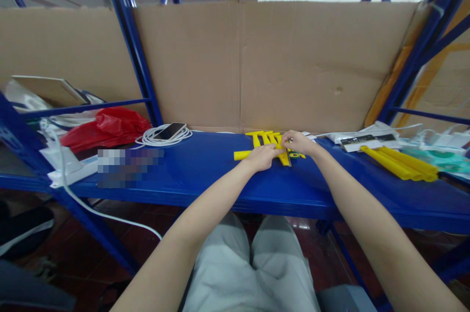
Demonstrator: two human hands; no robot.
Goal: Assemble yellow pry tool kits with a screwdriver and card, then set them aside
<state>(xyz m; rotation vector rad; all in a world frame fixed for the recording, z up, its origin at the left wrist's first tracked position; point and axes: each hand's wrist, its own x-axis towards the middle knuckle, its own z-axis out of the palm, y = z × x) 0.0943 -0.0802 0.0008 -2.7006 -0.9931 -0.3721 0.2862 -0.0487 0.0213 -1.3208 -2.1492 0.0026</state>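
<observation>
Apparently both hands are busy at one cluster of yellow plastic on the blue shelf (205, 170); take that cluster as the clock's centre. The left hand (262, 157) comes in from 7 o'clock, its fingers resting on the yellow, though I cannot tell whether they grip. The right hand (299, 142), from 4 o'clock, has its fingers bent over the pieces; whether they pinch anything is unclear. Yellow T-shaped pieces (256, 141) lie side by side just beyond the left hand, a yellow tapered piece (284, 159) sits between the hands, and a yellow bar (241, 156) pokes out at 9 o'clock.

Near 9 o'clock, farther off, a crumpled red plastic bag (110, 128) hides whatever it may hold. Closer in, a smartphone (171, 132) lies on a coiled white cable (149, 136). At 3 o'clock, yellow tubes (398, 162) lie beside a pale plastic packet (352, 136), its contents unreadable, and a teal plastic bundle (431, 157), hard to make out. Pixelation covers a patch of shelf toward 8 o'clock.
</observation>
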